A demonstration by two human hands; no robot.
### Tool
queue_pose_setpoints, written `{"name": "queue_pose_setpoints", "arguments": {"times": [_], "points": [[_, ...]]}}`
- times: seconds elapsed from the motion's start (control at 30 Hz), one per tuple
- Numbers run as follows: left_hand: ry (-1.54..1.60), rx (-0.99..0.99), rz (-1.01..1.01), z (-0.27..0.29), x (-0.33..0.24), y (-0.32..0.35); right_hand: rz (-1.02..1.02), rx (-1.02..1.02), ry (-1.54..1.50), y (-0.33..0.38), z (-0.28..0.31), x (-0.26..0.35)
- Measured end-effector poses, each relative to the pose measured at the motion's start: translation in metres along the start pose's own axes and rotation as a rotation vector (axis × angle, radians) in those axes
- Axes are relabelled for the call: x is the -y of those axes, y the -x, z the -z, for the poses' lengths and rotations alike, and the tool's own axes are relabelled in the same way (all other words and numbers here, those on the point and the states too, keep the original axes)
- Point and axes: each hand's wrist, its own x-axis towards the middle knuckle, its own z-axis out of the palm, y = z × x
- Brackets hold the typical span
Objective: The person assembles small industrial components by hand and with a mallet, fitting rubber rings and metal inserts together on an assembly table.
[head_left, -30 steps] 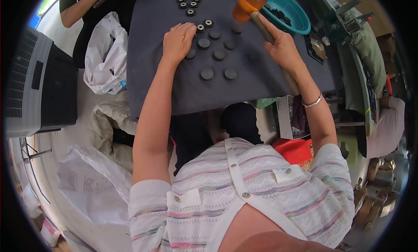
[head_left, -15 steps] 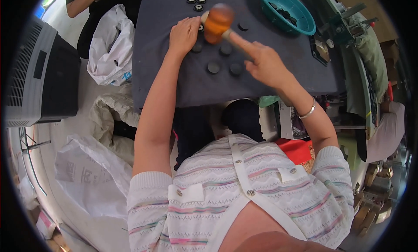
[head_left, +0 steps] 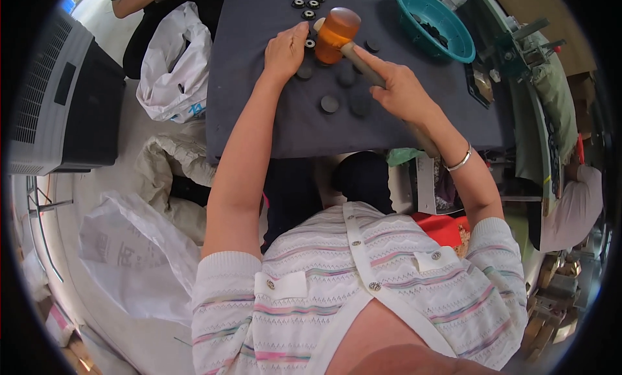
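Note:
My right hand [head_left: 405, 93] is closed round the wooden handle of a mallet [head_left: 338, 35] with a translucent amber head. The head is over the dark cloth-covered table [head_left: 259, 138], just right of my left hand [head_left: 285, 51]. That hand rests on the table with its fingers stretched forward and lying together; its thumb is hidden. Between it and the mallet head shows a small black round part with a metal centre [head_left: 310, 44]. Several plain black discs lie nearer me, among them a black disc [head_left: 329, 104] at the front.
A group of black parts with metal centres [head_left: 310, 0] stands at the far side. A teal basin [head_left: 403, 31] with black pieces sits at the far right, beside a green clamp-like tool [head_left: 518, 51]. A white bag [head_left: 155, 90] lies left of the table, near another person's arm [head_left: 139, 0].
The mallet head was smeared by motion and is now sharper. More of its handle shows, down past my right wrist. The whole view has shifted slightly; the left hand keeps its place beside the part.

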Motion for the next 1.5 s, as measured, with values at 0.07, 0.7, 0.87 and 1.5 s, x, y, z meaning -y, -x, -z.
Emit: {"name": "queue_pose_setpoints", "arguments": {"times": [0.07,0.7,0.87,1.5], "points": [[-0.059,0.058,0.039,0.000,-0.001,0.003,0.022,-0.031,0.020,0.003,0.001,0.005],[0.709,-0.102,0.289,0.018,0.003,-0.005,0.181,-0.046,-0.003,0.007,0.000,0.036],[0.731,-0.134,0.282,0.015,0.006,-0.005,0.122,0.033,0.090,0.006,-0.019,0.029],[0.607,-0.152,0.302,0.015,0.007,-0.005,-0.033,-0.009,-0.020,0.055,0.017,0.007]]}}
